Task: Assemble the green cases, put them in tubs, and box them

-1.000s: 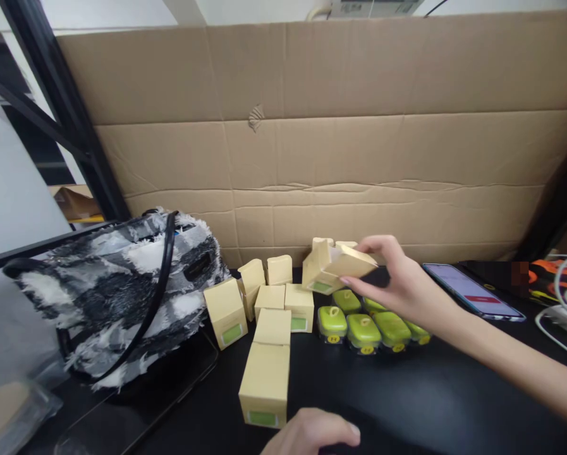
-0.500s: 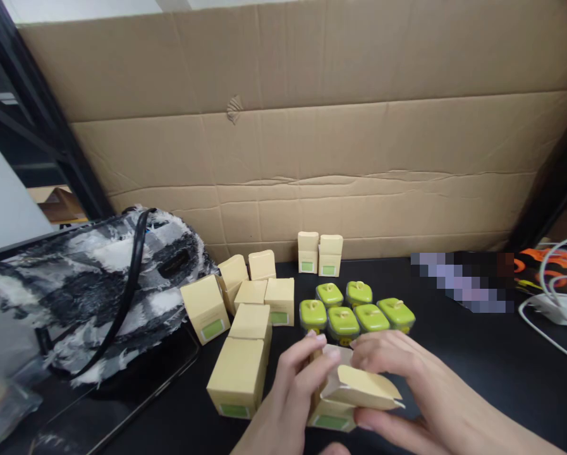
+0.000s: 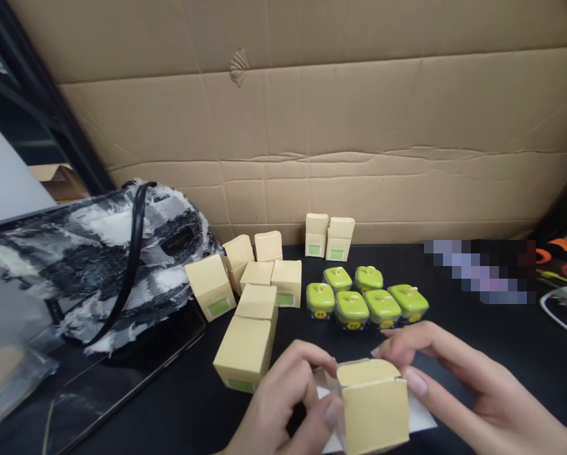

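Note:
A small cream cardboard box (image 3: 375, 414) is between my hands at the bottom, with a broad flap facing me and white inner side flaps sticking out. My left hand (image 3: 290, 398) grips its left side, thumb in front and index finger at the top edge. My right hand (image 3: 447, 379) has its thumb on the box's right upper corner and its bent fingers just behind. What is inside the box is hidden. Beyond my hands stand several small clear containers with green lids (image 3: 352, 306), each with a pale loop on top.
Several cream boxes (image 3: 245, 341) stand to the left of the containers, and two more (image 3: 340, 239) stand against the cardboard wall (image 3: 311, 114). A shaggy black-and-white bag (image 3: 103, 272) with a black strap is at left, beside a dark glossy panel (image 3: 131, 379). White cables (image 3: 562, 322) lie at right.
The box in my hands has turned and tilted, so its broad flap faces me instead of its green-labelled side. My right hand has shifted right. The view has tipped downward.

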The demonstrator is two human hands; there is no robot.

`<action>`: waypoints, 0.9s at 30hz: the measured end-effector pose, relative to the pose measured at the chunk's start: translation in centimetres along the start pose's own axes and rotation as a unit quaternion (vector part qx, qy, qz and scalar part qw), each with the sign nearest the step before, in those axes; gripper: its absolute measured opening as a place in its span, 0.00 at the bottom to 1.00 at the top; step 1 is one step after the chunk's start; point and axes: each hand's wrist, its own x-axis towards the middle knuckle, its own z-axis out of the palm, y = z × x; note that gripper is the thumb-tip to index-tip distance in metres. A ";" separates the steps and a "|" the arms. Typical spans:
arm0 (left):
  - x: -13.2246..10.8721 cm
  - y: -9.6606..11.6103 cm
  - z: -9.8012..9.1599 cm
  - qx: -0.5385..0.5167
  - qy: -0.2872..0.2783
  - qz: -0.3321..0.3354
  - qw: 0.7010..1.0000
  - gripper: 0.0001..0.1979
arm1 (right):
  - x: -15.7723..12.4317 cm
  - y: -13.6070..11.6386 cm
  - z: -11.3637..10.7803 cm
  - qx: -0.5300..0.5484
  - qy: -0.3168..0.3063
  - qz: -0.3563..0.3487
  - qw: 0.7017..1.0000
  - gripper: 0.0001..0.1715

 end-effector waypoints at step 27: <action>-1.4 -4.6 0.4 -0.015 -0.142 -0.030 0.989 0.35 | 3.1 4.6 -5.9 -0.186 0.018 -0.038 0.982 0.25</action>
